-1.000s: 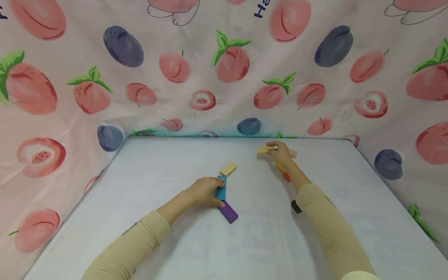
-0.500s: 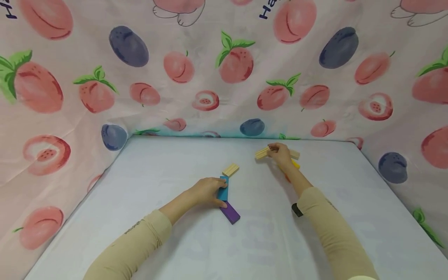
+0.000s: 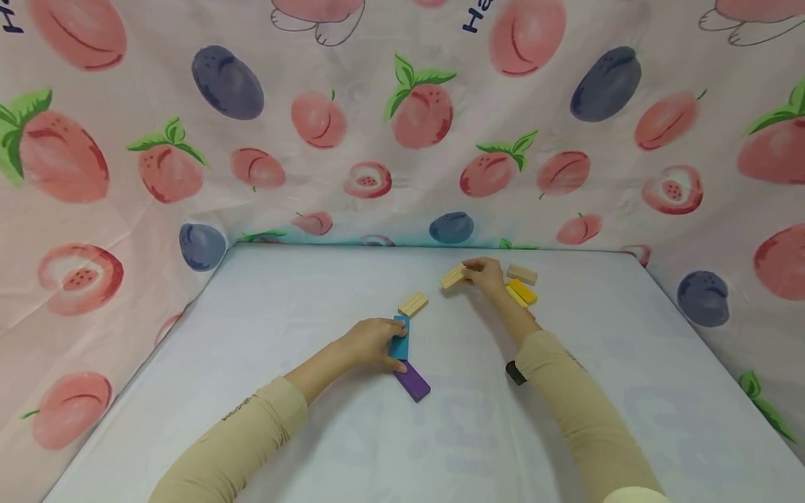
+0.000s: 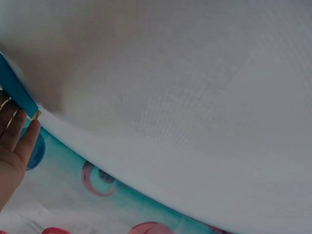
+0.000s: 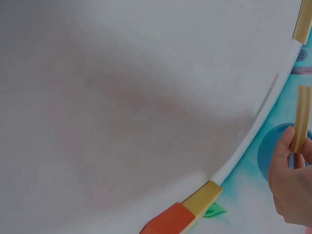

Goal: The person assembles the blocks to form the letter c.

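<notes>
My left hand [image 3: 371,342] holds a blue wooden block [image 3: 400,347] on the white table, thumb at its near end and fingers at its far end. In the left wrist view the fingers lie along the blue block's edge. A purple block [image 3: 413,381] sits angled against the near end, by the thumb. Just past the far end lies a plain wood block [image 3: 413,304]. Farther back and to the right, my right hand [image 3: 486,276] pinches another plain wood block [image 5: 302,117] by one end, close over the table.
Right of the right hand lie yellow blocks [image 3: 523,291] and a plain wood block [image 3: 522,274]. An orange block [image 5: 170,219] shows in the right wrist view. A black block [image 3: 516,372] is partly hidden by the right sleeve. A fruit-print cloth [image 3: 371,119] walls the table's back and sides.
My right hand has moved left with its wood block, away from the yellow blocks, and the block has turned at an angle. The left hand stays on the blue block.
</notes>
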Demonstrator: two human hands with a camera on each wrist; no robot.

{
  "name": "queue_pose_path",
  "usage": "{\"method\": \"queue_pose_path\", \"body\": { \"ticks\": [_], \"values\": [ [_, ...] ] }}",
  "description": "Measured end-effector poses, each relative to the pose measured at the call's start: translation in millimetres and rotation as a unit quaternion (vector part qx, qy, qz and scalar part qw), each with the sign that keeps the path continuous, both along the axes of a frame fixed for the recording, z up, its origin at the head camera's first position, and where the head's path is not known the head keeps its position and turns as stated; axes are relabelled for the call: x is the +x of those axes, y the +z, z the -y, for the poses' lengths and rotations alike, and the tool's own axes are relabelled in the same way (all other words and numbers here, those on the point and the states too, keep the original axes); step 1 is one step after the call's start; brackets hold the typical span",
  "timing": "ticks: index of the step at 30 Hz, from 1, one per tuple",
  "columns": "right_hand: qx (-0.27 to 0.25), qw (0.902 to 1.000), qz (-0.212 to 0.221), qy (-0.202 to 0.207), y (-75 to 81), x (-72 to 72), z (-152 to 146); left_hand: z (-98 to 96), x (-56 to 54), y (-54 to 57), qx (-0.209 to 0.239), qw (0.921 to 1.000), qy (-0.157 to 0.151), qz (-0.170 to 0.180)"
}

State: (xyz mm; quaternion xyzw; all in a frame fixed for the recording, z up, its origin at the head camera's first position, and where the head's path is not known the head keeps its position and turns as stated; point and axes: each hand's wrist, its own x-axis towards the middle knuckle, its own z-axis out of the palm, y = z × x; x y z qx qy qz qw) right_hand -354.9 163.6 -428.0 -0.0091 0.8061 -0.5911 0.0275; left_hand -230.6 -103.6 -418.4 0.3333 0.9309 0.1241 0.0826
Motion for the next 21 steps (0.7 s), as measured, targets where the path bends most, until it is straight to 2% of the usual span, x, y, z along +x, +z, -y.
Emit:
{"method": "queue_pose_path", "body": {
  "ticks": [1,2,5,7,12,14,15,17,19,21],
  "values": [
    [0.017,0.9992,0.035,-0.014,14.5,10.9,9.0,0.3,0.2,0.2,0.001,1.0,0.001,0.0],
    [0.019,0.9988,0.044,-0.016,15.0,11.8,11.9,0.7,0.2,0.0,0.001,1.0,0.001,-0.001],
    [0.006,0.9984,0.056,-0.001,0.8,2.2,13.3,1.2,0.3,0.1,0.004,1.0,-0.001,-0.001],
    [-0.006,0.9991,0.039,0.013,-46.3,-37.0,1.5,1.3,0.1,0.3,0.004,1.0,-0.003,-0.001],
    [-0.04,0.9983,0.017,0.039,-192.3,-166.8,-35.9,1.0,-0.2,1.3,-0.001,1.0,-0.003,0.005],
    [-0.036,0.9981,0.027,0.042,-218.0,-189.3,-40.1,0.7,-0.1,1.7,-0.003,1.0,-0.003,0.004],
    [-0.033,0.9982,0.026,0.043,-223.1,-193.6,-40.3,0.5,-0.1,2.0,-0.004,1.0,-0.003,0.004],
    [-0.012,0.9989,0.027,0.038,-217.9,-189.0,-34.9,0.1,0.0,2.6,-0.003,1.0,-0.004,0.003],
    [0.022,0.9991,0.027,0.023,-200.4,-173.0,-25.1,-0.2,0.2,3.1,-0.002,1.0,-0.003,0.003],
    [0.052,0.9982,0.025,0.015,-174.4,-148.8,-14.1,-0.2,0.7,3.9,-0.004,1.0,0.001,0.005]
  ]
}}
